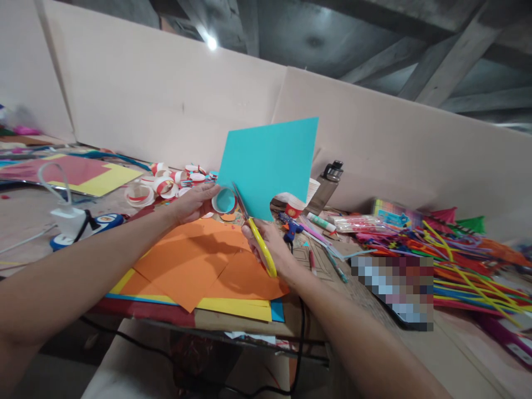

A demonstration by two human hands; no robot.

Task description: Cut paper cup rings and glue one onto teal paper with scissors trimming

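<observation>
My left hand (195, 204) is closed on a small round paper ring (224, 200) with a white rim, and the turquoise sheet shows through its opening. The large turquoise sheet (270, 158) stands up behind the ring, with a curved notch in its lower right edge. My left fingers partly hide where ring and sheet meet. Yellow-handled scissors (262, 246) are in my right hand (270, 244), their blades pointing up at the sheet's lower left part. Below both hands lie orange sheets (178, 269) on top of yellow and blue ones.
Cut cup rings (164, 185) lie behind my left hand. A power socket (68, 221) stands at the left. A glue gun (292, 228), a glue stick (321, 222), a bottle (326, 188), a pixelated device (394, 293) and coloured pipe cleaners (469, 271) are at the right.
</observation>
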